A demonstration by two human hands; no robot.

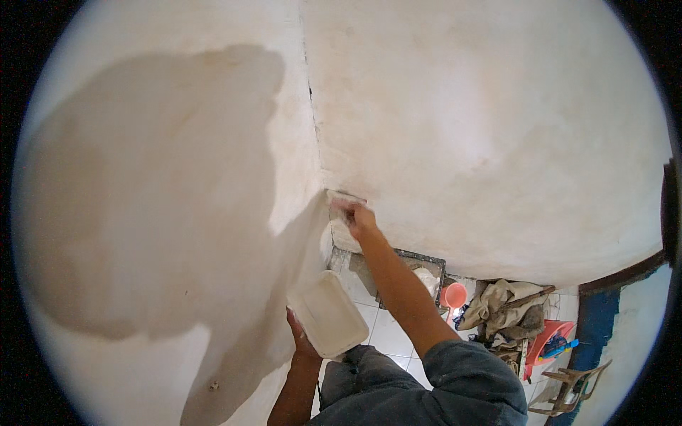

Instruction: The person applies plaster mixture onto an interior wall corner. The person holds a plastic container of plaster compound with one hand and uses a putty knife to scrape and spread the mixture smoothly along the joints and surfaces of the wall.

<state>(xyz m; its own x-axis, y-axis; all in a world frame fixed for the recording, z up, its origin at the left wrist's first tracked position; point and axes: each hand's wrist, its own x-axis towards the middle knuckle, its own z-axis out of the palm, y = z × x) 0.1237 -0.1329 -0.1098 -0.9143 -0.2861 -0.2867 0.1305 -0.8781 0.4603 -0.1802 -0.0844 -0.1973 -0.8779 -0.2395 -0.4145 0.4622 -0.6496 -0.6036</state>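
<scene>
My right hand (355, 216) is stretched forward to the corner where two plastered walls meet, its fingers closed and slightly blurred. It grips a flat, wide-bladed putty scraper (346, 196), whose edge lies against the right wall (497, 142) beside the corner seam. Lower down, my left hand (301, 335) holds a whitish rectangular plastic tub (328, 314) by its left side, close to the left wall (163, 206). The tub is tilted; its inside looks pale, and I cannot tell how much is in it.
On the tiled floor (391, 330) below stand a dark-rimmed tray (442, 264) with whitish stuff, a pink dipper (455, 295), crumpled sacks (501, 305), a red container (550, 339) with tools and a brown chair (570, 387). A dark blue strip (597, 326) borders the right.
</scene>
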